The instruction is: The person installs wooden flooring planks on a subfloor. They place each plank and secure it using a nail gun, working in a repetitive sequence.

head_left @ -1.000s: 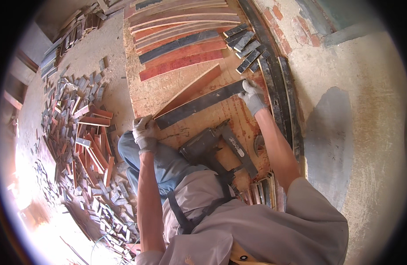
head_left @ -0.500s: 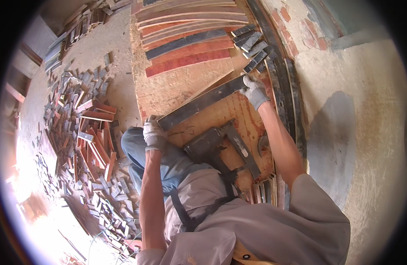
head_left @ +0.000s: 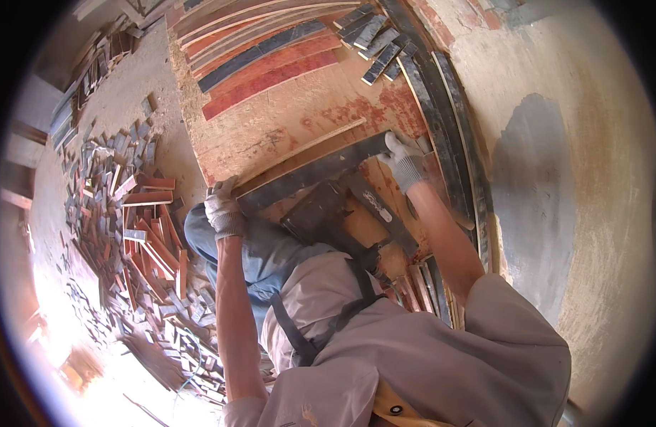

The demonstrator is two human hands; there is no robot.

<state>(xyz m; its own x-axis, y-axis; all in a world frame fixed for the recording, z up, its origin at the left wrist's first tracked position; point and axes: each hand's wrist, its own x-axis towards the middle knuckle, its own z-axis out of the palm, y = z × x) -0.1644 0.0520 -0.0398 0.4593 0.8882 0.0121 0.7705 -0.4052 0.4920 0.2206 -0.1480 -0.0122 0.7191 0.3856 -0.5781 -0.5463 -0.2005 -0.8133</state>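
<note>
A long, dark strip of wood (head_left: 315, 167) spans my two gloved hands, slanting across the plywood work surface (head_left: 271, 146). My left hand (head_left: 223, 210) is closed on its left end, beside my knee. Gripping the other end is my right hand (head_left: 402, 158), its thumb at the strip's tip. Along the strip's far side runs a thin, pale-edged wooden piece (head_left: 299, 151); whether the two touch I cannot tell. A black nail gun (head_left: 315, 213) lies between the strip and my body, its long magazine (head_left: 376, 205) pointing toward the right forearm.
Red and dark wooden strips (head_left: 271, 78) lie in rows on the far plywood. Short dark blocks (head_left: 382, 60) are heaped at the far right, near long dark boards (head_left: 442, 135) along the wall (head_left: 591, 178). Left of the surface, wood offcuts (head_left: 153, 242) cover the floor.
The head view has shifted. The held strip has tilted, showing a brown band along its far side, and the thin piece now lies more nearly parallel to it. Both hands keep their grip.
</note>
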